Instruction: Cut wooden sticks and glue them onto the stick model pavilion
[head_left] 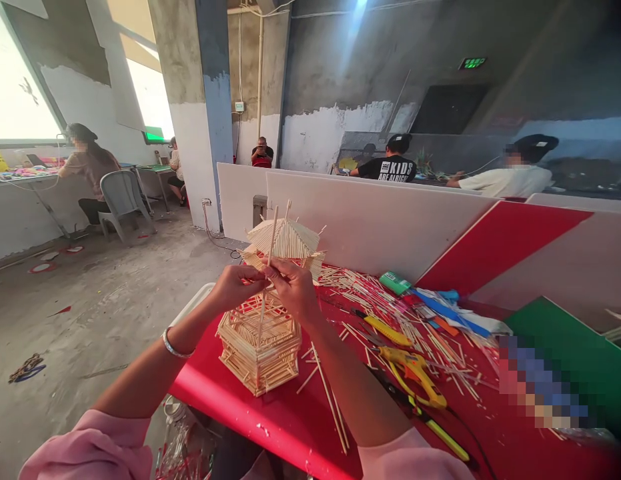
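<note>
My left hand (pixel 240 285) and my right hand (pixel 296 288) meet in front of me, fingers pinched on a thin wooden stick (pixel 273 235) standing nearly upright. Its lower end passes in front of a hexagonal stick-built base (pixel 260 360) on the red table; I cannot tell whether they touch. Behind my hands rises a pointed pagoda-like roof (pixel 285 238) made of the same sticks. My hands partly hide where roof and base meet. A bracelet (pixel 176 343) circles my left wrist.
Right of the model lie loose sticks (pixel 335 407), a yellow utility knife (pixel 387 330), a yellow glue gun (pixel 413 373) and a yellow-handled tool (pixel 446 439). A green board (pixel 555 360) is farther right. White panels (pixel 360 220) border the table's far side; several people sit beyond.
</note>
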Tool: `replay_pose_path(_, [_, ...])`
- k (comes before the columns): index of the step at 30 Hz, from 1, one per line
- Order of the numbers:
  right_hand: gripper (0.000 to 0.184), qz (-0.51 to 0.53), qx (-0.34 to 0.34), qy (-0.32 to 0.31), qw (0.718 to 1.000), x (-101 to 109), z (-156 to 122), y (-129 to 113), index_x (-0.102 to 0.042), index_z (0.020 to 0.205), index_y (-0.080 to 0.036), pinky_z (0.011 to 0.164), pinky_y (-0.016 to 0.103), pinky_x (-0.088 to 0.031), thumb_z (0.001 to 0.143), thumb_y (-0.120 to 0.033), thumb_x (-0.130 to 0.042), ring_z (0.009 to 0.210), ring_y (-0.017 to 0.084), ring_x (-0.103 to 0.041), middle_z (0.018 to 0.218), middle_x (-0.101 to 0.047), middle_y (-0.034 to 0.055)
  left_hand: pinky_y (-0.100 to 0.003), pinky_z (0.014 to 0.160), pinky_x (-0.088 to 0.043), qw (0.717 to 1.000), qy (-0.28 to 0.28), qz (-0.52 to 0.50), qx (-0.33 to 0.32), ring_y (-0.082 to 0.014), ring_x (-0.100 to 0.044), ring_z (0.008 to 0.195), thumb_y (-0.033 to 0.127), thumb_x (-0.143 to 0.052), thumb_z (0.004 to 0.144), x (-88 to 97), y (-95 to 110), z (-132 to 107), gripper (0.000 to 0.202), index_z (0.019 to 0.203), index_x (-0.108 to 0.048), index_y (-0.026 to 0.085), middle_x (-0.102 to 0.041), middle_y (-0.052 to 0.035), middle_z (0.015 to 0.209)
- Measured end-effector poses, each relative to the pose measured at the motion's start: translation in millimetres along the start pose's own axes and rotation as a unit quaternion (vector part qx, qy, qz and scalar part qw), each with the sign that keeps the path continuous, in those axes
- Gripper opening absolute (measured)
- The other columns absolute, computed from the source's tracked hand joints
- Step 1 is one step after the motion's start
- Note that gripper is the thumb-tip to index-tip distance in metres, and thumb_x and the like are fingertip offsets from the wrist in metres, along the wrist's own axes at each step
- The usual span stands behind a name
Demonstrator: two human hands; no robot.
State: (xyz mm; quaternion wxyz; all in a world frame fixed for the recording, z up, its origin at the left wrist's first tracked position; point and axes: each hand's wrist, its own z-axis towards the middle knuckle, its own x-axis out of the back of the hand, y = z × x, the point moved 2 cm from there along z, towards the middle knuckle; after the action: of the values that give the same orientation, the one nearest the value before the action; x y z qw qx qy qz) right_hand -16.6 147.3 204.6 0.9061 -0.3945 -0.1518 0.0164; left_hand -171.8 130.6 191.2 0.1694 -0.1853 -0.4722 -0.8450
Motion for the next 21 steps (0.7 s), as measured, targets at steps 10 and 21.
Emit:
replay_pose_path(10, [0.029, 0.006, -0.01, 0.001, 1.0, 0.2, -0.3, -0.4, -0.074, 0.107, -0.027, 0.089, 0.038, -0.056, 0.089, -0.045, -0.06, 0.1, 0.024, -0.07, 0.108, -0.075, 0.0039, -0.024, 0.061, -0.045, 1.0, 0.0, 0.008, -0.008, -0.0122, -0.055, 0.063, 0.031, -0.064, 0.08, -0.5, 0.6, 0.7, 0.021, 0.074, -0.076, 0.014, -0.068, -0.0025, 0.065])
replay_pose_path(21, [0.03, 0.019, -0.015, 0.0, 1.0, -0.5, -0.4, 3.6, -0.074, 0.106, -0.027, 0.085, 0.037, -0.058, 0.088, -0.046, -0.06, 0.094, 0.024, -0.072, 0.108, -0.075, 0.0034, -0.024, 0.06, -0.045, 1.0, -0.001, -0.005, -0.001, -0.0129, -0.057, 0.064, 0.033, -0.065, 0.08, -1.3, 0.0, 0.6, 0.022, 0.079, -0.078, 0.015, -0.069, -0.0028, 0.066])
